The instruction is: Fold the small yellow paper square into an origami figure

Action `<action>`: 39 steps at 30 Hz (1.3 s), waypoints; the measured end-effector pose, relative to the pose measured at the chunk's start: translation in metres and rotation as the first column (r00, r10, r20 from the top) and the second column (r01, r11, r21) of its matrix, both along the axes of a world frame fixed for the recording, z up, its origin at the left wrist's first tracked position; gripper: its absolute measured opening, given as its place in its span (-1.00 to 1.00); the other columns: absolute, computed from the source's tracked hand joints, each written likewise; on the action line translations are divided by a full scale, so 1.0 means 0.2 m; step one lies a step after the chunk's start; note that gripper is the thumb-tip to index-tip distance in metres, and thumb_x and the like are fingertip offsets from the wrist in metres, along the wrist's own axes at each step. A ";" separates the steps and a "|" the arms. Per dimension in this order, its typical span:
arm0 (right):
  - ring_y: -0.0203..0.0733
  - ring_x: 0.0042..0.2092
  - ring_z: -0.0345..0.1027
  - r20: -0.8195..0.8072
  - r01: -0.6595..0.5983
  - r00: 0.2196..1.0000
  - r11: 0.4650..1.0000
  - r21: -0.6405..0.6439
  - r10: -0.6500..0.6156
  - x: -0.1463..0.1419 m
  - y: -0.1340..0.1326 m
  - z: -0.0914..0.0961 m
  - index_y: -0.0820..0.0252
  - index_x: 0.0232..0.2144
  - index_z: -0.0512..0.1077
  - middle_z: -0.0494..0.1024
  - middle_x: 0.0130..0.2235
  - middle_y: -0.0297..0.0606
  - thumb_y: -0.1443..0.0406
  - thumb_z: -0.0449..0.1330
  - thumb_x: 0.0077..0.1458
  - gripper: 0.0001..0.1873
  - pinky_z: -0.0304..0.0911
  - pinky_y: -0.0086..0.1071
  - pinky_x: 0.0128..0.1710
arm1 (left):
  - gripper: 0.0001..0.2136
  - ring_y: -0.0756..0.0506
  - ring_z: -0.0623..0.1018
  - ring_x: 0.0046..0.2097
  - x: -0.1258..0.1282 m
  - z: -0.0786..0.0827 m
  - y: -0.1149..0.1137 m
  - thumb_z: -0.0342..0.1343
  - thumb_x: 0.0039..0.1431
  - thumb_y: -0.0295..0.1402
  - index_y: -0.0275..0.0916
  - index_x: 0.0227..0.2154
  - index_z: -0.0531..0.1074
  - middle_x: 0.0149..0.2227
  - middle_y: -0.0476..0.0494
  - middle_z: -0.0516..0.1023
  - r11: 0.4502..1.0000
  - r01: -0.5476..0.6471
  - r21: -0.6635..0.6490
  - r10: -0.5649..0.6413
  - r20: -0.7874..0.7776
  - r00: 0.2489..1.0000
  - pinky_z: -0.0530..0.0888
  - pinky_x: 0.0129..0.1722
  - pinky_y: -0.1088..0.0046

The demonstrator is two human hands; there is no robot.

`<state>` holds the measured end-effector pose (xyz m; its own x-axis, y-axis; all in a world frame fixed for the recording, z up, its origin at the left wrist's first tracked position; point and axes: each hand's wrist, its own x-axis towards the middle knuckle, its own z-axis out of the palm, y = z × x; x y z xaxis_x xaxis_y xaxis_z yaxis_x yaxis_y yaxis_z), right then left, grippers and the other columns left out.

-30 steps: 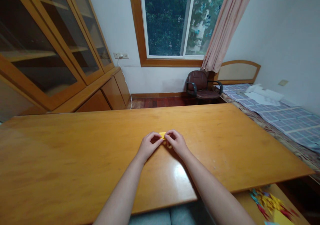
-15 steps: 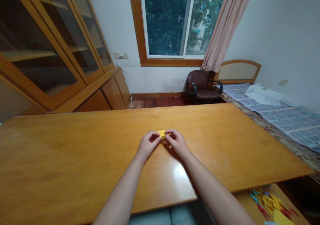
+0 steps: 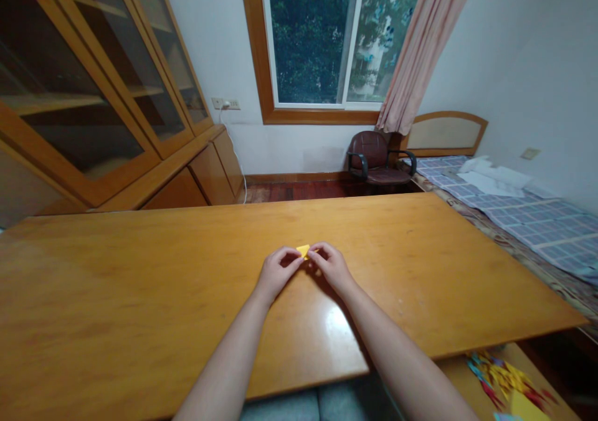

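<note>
A small folded piece of yellow paper (image 3: 303,250) sits pinched between both my hands, just above the middle of the wooden table (image 3: 140,284). My left hand (image 3: 276,271) grips its left side with curled fingers. My right hand (image 3: 331,265) pinches the right side, thumb and fingers pressed together. Most of the paper is hidden by my fingers; only a small yellow tip shows.
A pile of colourful paper pieces (image 3: 502,380) lies on a lower surface at the bottom right. Beyond the table stand a brown armchair (image 3: 379,159), a bed with a patterned cover (image 3: 523,212) to the right and a glass-door cabinet (image 3: 93,97) to the left.
My fingers have shifted slightly on the yellow paper, and less of it shows now. Both hands stay in the same spot on the table.
</note>
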<state>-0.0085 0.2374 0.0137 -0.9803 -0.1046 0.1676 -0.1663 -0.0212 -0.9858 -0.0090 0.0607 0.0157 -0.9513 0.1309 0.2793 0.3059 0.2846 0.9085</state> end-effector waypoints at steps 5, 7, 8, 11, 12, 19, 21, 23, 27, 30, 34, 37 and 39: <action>-0.26 -0.47 0.39 -0.012 0.005 1.000 1.000 0.031 -0.005 0.00 0.00 0.00 0.19 -0.33 0.42 0.49 -0.49 -0.34 0.12 0.21 0.11 -0.75 0.29 -0.42 -0.45 | -0.86 -0.08 0.55 -0.28 0.01 0.01 0.01 0.20 0.10 -0.25 -0.21 -0.39 0.52 -0.34 -0.09 0.58 0.998 -0.005 -0.057 0.002 -0.041 0.999 0.47 -0.21 0.41; -0.25 -0.45 0.40 -0.024 0.016 1.000 0.999 0.044 -0.015 0.00 0.00 0.00 0.19 -0.33 0.42 0.49 -0.47 -0.33 0.12 0.20 0.11 -0.76 0.30 -0.42 -0.44 | -0.87 -0.08 0.55 -0.28 0.01 0.02 0.01 0.20 0.11 -0.25 -0.21 -0.39 0.52 -0.34 -0.09 0.58 0.997 -0.002 -0.074 -0.002 -0.051 0.999 0.47 -0.21 0.41; -0.26 -0.45 0.39 -0.033 0.022 0.999 0.998 0.053 -0.021 0.00 0.00 0.00 0.19 -0.34 0.42 0.49 -0.46 -0.33 0.12 0.20 0.11 -0.76 0.29 -0.42 -0.43 | -0.87 -0.08 0.55 -0.27 0.01 0.02 0.01 0.19 0.11 -0.26 -0.21 -0.39 0.52 -0.34 -0.09 0.58 0.997 0.002 -0.081 -0.006 -0.056 0.998 0.47 -0.21 0.41; -0.27 -0.43 0.37 -0.063 0.049 0.997 0.995 0.089 -0.043 -0.01 0.00 0.00 0.19 -0.35 0.43 0.48 -0.44 -0.33 0.15 0.21 0.11 -0.79 0.28 -0.42 -0.41 | -0.88 -0.08 0.54 -0.27 0.01 0.03 0.00 0.18 0.12 -0.28 -0.21 -0.39 0.51 -0.33 -0.08 0.58 0.997 0.001 -0.082 -0.007 -0.066 0.998 0.46 -0.19 0.41; -0.27 -0.43 0.37 -0.070 0.054 0.996 0.994 0.099 -0.048 -0.01 0.00 0.00 0.19 -0.35 0.43 0.48 -0.44 -0.33 0.15 0.21 0.11 -0.80 0.28 -0.42 -0.40 | -0.88 -0.08 0.54 -0.26 0.01 0.03 0.00 0.17 0.12 -0.28 -0.21 -0.39 0.51 -0.33 -0.09 0.58 0.997 0.000 -0.078 -0.005 -0.065 0.998 0.46 -0.19 0.41; -0.26 -0.42 0.37 -0.088 0.053 0.995 0.993 0.107 -0.044 -0.01 0.00 -0.02 0.19 -0.33 0.44 0.48 -0.43 -0.32 0.14 0.19 0.13 -0.78 0.29 -0.42 -0.41 | -0.86 -0.08 0.56 -0.26 0.01 0.00 0.01 0.16 0.11 -0.29 -0.24 -0.32 0.48 -0.31 -0.10 0.57 0.997 0.024 0.075 -0.028 0.052 0.998 0.51 -0.20 0.40; -0.27 -0.42 0.37 -0.090 0.052 0.995 0.993 0.109 -0.042 -0.01 0.00 -0.02 0.19 -0.33 0.44 0.48 -0.42 -0.33 0.14 0.19 0.13 -0.78 0.29 -0.42 -0.40 | -0.84 -0.08 0.57 -0.27 0.00 0.00 0.02 0.17 0.09 -0.29 -0.25 -0.30 0.46 -0.31 -0.10 0.56 0.990 0.033 0.134 -0.045 0.086 0.995 0.53 -0.22 0.41; -0.27 -0.42 0.37 -0.091 0.051 0.995 0.992 0.115 -0.041 -0.01 0.01 -0.02 0.19 -0.33 0.44 0.48 -0.42 -0.33 0.13 0.20 0.13 -0.78 0.29 -0.41 -0.39 | -0.83 -0.07 0.57 -0.26 0.00 -0.01 0.02 0.18 0.09 -0.28 -0.25 -0.30 0.45 -0.31 -0.10 0.56 0.987 0.040 0.156 -0.055 0.095 0.994 0.53 -0.21 0.40; -0.25 -0.41 0.38 -0.084 0.050 0.996 0.991 0.124 -0.040 -0.01 0.01 -0.02 0.18 -0.33 0.43 0.49 -0.42 -0.32 0.13 0.19 0.13 -0.77 0.31 -0.40 -0.38 | -0.82 -0.08 0.56 -0.24 0.00 0.00 0.02 0.20 0.08 -0.25 -0.24 -0.32 0.46 -0.30 -0.10 0.56 0.987 0.060 0.152 -0.074 0.090 0.993 0.52 -0.17 0.39; -0.25 -0.41 0.38 -0.082 0.049 0.996 0.990 0.130 -0.038 -0.01 0.01 -0.02 0.17 -0.33 0.44 0.50 -0.42 -0.31 0.12 0.19 0.13 -0.77 0.31 -0.40 -0.40 | -0.81 -0.08 0.55 -0.26 0.00 0.01 0.02 0.23 0.04 -0.23 -0.24 -0.36 0.48 -0.33 -0.10 0.56 0.993 0.059 0.100 -0.067 0.078 0.995 0.50 -0.18 0.40; -0.26 -0.39 0.39 -0.088 0.049 0.995 0.994 0.097 -0.041 0.00 0.01 -0.01 0.17 -0.32 0.43 0.51 -0.39 -0.31 0.13 0.19 0.13 -0.78 0.31 -0.40 -0.36 | -0.80 -0.08 0.54 -0.28 0.00 0.00 0.02 0.25 0.02 -0.22 -0.24 -0.36 0.49 -0.34 -0.09 0.56 0.998 0.022 0.056 -0.025 0.059 0.998 0.48 -0.20 0.41; -0.27 -0.40 0.39 -0.067 0.052 0.997 0.998 0.033 -0.049 0.00 0.00 0.00 0.17 -0.28 0.40 0.50 -0.38 -0.32 0.14 0.19 0.13 -0.78 0.31 -0.41 -0.38 | -0.80 -0.08 0.54 -0.26 -0.01 0.00 0.01 0.25 0.04 -0.23 -0.23 -0.34 0.47 -0.33 -0.09 0.56 0.998 0.019 0.057 -0.022 0.053 0.998 0.47 -0.20 0.42; -0.28 -0.42 0.38 -0.040 0.038 0.998 0.999 -0.017 -0.039 0.00 0.00 -0.01 0.16 -0.26 0.37 0.49 -0.38 -0.33 0.14 0.20 0.11 -0.76 0.31 -0.42 -0.42 | -0.80 -0.08 0.53 -0.26 -0.01 0.00 0.02 0.24 0.04 -0.23 -0.23 -0.34 0.47 -0.32 -0.09 0.55 0.998 0.016 0.060 -0.019 0.046 0.999 0.47 -0.20 0.42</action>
